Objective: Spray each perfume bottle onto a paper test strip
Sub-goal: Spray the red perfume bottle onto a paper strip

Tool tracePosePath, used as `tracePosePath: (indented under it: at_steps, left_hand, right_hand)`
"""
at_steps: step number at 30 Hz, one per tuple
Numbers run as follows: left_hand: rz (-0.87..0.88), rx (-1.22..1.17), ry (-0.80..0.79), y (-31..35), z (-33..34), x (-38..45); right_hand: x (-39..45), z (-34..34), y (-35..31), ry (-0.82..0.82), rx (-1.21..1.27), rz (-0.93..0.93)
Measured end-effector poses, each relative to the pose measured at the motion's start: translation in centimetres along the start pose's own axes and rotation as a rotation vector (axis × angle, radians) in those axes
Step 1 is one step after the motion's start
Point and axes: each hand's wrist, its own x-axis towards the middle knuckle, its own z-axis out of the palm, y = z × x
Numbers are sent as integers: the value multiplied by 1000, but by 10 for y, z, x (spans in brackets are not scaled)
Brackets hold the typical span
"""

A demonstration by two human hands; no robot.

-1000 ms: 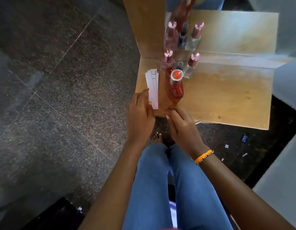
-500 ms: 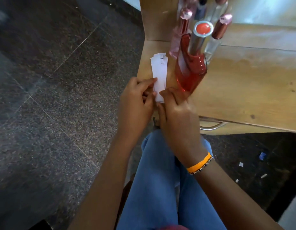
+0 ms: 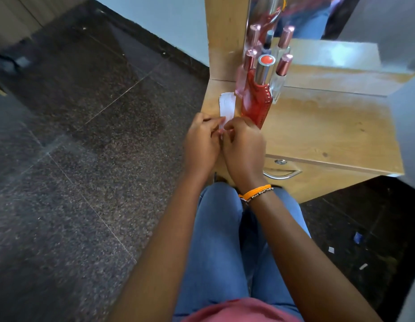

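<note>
A small stack of white paper test strips (image 3: 227, 105) lies at the left front corner of the wooden dresser top (image 3: 322, 129). My left hand (image 3: 200, 141) and my right hand (image 3: 245, 145) meet at the near end of the stack, fingertips pinching a strip there. Right beside the strips stands a tall red perfume bottle (image 3: 257, 98) with a silver neck and red cap. Behind it stand a pink bottle (image 3: 245, 70) and a clear bottle (image 3: 281, 77), both with rose-gold caps.
A mirror (image 3: 318, 19) rises at the back of the dresser and reflects the bottles. A drawer with a metal handle (image 3: 283, 174) sits below the top. Dark stone floor (image 3: 85, 135) spreads to the left, with paper scraps (image 3: 357, 238) at the right.
My right hand moved left from the base of the red bottle to the strips and joined my left hand there. The view shifted closer to the dresser.
</note>
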Motion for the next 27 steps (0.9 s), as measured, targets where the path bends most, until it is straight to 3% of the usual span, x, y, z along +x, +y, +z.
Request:
tracePosePath:
  at_steps: [10,17,23,27]
  left_hand:
    - [28,22,6,2,-2,-3]
    - [20,26,6,1,2,-4]
    - [-2,-166,74,8,-3,-11]
    - [56,-224,137,24,1,-27]
  right_hand:
    - [5,-1,-4,-16,64,192]
    - [-7,-20,-6,32,79,109]
    - [-25,-48,7,38,204,22]
    - [-40,-70,29,51,281,104]
